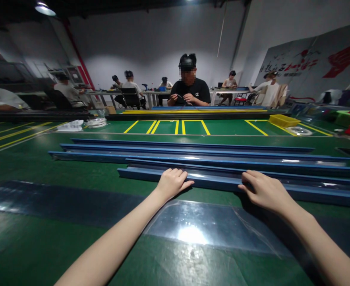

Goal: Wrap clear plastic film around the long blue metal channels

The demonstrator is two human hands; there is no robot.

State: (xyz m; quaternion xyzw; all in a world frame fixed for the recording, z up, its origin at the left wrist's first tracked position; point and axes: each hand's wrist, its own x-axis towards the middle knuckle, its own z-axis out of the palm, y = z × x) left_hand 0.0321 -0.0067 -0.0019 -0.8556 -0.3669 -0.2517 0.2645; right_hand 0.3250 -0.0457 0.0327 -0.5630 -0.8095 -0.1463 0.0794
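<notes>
A long blue channel-shaped profile (213,180) lies across the green table, nearest to me. My left hand (173,182) grips its front edge left of centre, fingers curled over the rim and thumb pointing right. Further right, my right hand (261,188) is wrapped round the same profile's edge, with a dark gap under the curled fingers. Behind it lie more blue profiles (163,156), roughly parallel. In front, a clear glossy sheet (210,224) rests flat on the table, partly under my forearms.
Yellow tape lines mark the green table (82,174) further back. A yellow tray (283,120), a coil (96,122) and long dark and yellow strips (192,112) lie there. A person in black (189,89) sits opposite; several others sit at tables behind.
</notes>
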